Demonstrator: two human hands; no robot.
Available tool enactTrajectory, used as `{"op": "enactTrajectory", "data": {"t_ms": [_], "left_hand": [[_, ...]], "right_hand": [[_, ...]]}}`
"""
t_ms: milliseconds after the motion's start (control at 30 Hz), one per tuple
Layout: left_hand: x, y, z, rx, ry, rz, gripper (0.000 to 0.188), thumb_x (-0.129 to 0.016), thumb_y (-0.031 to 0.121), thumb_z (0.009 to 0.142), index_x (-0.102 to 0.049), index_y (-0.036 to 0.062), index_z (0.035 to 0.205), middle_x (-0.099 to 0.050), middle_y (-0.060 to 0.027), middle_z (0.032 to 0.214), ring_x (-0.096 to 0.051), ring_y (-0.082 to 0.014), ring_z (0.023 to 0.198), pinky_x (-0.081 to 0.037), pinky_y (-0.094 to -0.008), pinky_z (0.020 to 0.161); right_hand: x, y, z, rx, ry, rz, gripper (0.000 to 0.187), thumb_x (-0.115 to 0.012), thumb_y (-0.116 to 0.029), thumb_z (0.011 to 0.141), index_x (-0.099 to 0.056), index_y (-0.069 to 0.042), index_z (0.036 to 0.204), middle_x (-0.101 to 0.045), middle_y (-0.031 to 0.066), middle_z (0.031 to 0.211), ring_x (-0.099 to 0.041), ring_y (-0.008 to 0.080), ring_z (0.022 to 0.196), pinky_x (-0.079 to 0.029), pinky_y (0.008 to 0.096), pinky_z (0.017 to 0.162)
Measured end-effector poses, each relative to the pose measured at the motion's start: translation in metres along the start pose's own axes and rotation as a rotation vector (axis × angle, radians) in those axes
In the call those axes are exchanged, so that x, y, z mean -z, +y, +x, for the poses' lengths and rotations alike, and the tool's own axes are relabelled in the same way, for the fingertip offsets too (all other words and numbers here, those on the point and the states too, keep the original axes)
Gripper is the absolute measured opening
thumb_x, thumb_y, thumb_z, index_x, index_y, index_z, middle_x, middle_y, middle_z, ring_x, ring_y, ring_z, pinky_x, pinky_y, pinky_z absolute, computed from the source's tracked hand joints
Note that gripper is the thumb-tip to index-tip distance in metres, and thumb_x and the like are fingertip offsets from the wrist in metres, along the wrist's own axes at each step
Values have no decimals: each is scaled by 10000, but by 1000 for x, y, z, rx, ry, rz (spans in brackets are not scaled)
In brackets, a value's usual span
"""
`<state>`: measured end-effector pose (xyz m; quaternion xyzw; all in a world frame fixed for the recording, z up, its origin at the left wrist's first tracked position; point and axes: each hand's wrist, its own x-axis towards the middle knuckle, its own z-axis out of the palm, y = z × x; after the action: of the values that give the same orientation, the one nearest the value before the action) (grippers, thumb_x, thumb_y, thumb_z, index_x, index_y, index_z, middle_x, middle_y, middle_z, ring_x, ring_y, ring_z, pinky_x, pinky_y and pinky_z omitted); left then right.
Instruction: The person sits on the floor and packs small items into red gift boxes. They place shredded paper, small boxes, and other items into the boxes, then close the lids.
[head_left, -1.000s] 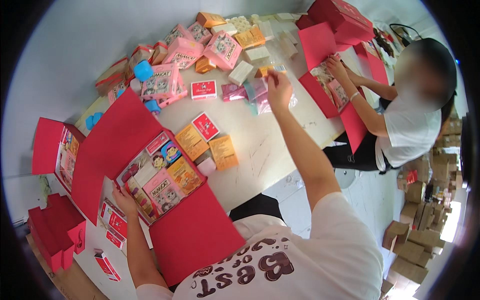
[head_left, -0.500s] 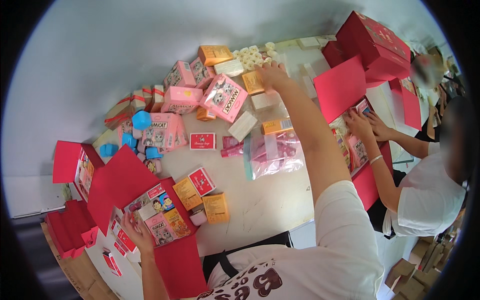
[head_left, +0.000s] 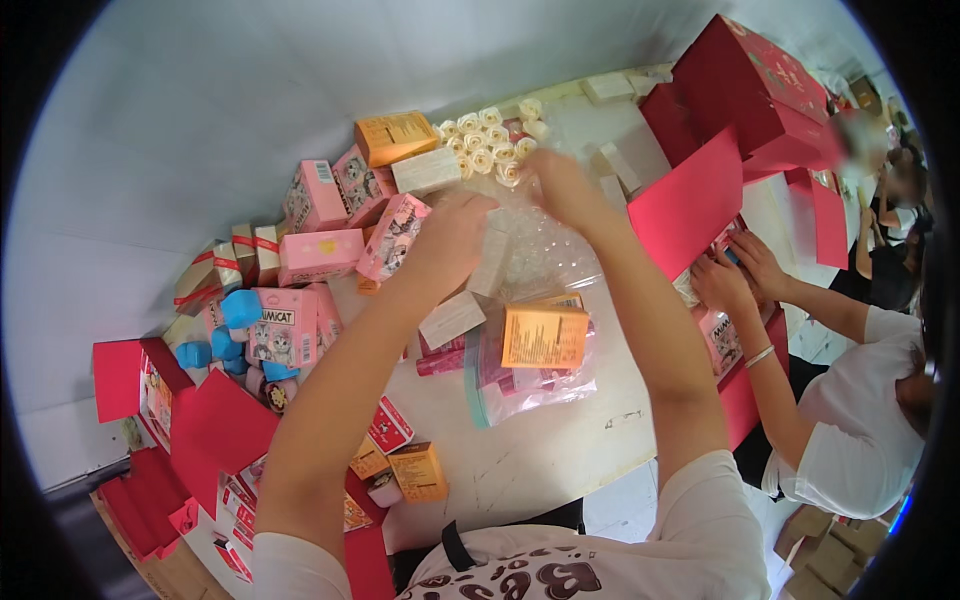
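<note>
My left hand (head_left: pixel 452 245) reaches over the middle of the pile, its fingers bent and mostly hidden. Against it leans a pink printed box (head_left: pixel 394 236), and a white box (head_left: pixel 491 262) stands just to its right. My right hand (head_left: pixel 562 188), smeared by motion, is beside the cream artificial roses (head_left: pixel 481 160), at the edge of clear bubble wrap (head_left: pixel 545 245). The wrap spreads between my hands. Below it, an orange box (head_left: pixel 544 338) lies on a clear bag (head_left: pixel 530 400) with pink tubes inside.
My left forearm partly covers an open red gift box (head_left: pixel 368 505) with packed items. Blue-capped containers (head_left: pixel 240 308), pink boxes and ribboned boxes (head_left: pixel 197 280) crowd the left. At right, a co-worker's hands (head_left: pixel 728 280) work in another red box (head_left: pixel 690 205). A wall stands behind.
My left hand has left the red gift box and moved up to the pile. An orange box now lies on the clear bag, bubble wrap shows between my hands, and the pink box has shifted left.
</note>
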<state>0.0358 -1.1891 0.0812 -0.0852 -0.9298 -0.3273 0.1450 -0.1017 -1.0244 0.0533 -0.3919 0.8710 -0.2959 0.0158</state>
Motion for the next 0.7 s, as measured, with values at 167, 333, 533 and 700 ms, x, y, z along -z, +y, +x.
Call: {"op": "enactTrajectory", "data": {"t_ms": [167, 333, 533, 700], "left_hand": [[-53, -13, 43, 285, -46, 36, 247, -492, -55, 752, -529, -21, 994, -556, -216, 987, -548, -364, 936, -441, -417, 799], [-84, -29, 72, 332, 78, 85, 295, -631, -2, 695, -509, -48, 960, -551, -229, 964, -545, -379, 931, -449, -410, 786], [-115, -16, 81, 489, 208, 91, 358, -710, 24, 643, -524, -31, 944, -552, -191, 960, -547, -357, 950, -454, -393, 792], [-116, -31, 81, 415, 128, 50, 355, -680, -10, 647, -549, -5, 976, -527, -175, 990, -552, -345, 941, -462, -392, 787]], "right_hand": [[-10, -11, 39, -435, -24, -458, 265, -569, -116, 777, -589, -91, 1040, -643, 103, 923, -624, 287, 859, -460, 415, 699], [-4, -26, 28, -344, -64, -788, 258, -657, -154, 679, -574, -91, 916, -659, 72, 868, -612, 221, 857, -398, 363, 731], [-23, 10, 30, -493, -24, -751, 313, -707, -208, 638, -571, -100, 899, -662, 89, 786, -633, 224, 825, -413, 356, 697], [-19, 23, 28, -475, -58, -568, 224, -661, -162, 672, -618, -108, 885, -663, 110, 794, -647, 250, 787, -438, 376, 702]]}}
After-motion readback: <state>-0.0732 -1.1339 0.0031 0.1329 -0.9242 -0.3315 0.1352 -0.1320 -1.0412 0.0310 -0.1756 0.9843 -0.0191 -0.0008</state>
